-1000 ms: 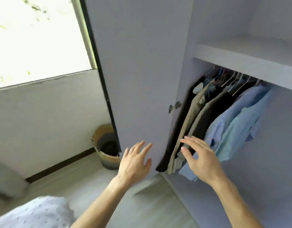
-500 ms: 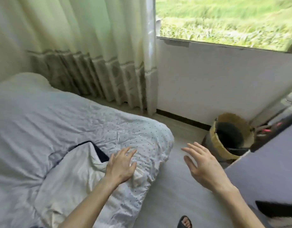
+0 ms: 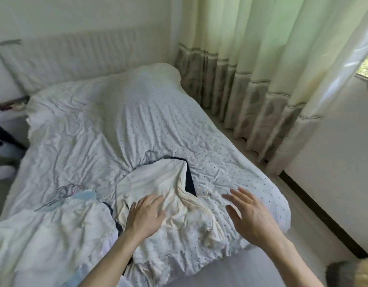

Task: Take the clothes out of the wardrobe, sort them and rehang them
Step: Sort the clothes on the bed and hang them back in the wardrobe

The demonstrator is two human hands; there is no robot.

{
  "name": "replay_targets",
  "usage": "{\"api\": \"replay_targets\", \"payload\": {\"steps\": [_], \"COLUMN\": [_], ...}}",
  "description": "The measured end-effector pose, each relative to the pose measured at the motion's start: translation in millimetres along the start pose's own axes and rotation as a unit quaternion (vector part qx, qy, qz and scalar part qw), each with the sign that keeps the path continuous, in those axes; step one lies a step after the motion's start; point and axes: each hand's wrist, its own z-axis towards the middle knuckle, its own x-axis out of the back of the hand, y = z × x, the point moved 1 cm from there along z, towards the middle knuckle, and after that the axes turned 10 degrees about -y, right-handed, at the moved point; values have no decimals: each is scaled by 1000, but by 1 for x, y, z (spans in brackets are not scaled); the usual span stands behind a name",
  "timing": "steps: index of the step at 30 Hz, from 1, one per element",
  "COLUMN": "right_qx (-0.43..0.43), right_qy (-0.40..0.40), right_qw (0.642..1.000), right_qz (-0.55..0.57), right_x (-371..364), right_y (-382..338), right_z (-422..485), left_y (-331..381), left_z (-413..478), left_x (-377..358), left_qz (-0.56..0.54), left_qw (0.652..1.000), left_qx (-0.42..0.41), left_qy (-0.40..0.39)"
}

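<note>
Gaze has swung from wardrobe to bed point(image 3: 137, 121): left hand point(image 3: 145, 216) now presses flat, fingers straight, on cream garment point(image 3: 158, 179) at its 12 o'clock, right hand point(image 3: 251, 216) hovers spread and empty at 3 o'clock, so sorting seems next

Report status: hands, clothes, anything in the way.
Left hand open, flat on the cream garment. Right hand open, hovering above the dotted bedcover, holding nothing. Dark garment lies under the cream one; no obstruction seen.

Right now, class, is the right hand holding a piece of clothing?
No, the right hand is open with fingers spread over the dotted bedcover, gripping nothing.
</note>
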Motion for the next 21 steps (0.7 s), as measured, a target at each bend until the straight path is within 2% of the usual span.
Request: {"api": "replay_targets", "payload": {"steps": [5,11,21], "right_qx": [72,110,81], "right_qy": [-39,-103,-257], "right_qw": [996,987,961], "right_qz": [-31,-47,-63], "right_x": [-15,-40,-113], "right_y": [0,-14,-46], "right_z": [49,111,266], "left_y": [-25,-59,-148], "left_z": [-5,5,123], "left_x": [-10,-14,-31], "left_qz": [-22,-42,-41], "left_qw": [996,989,979], "left_qx": [80,139,167], "left_qy": [11,10,-112]}}
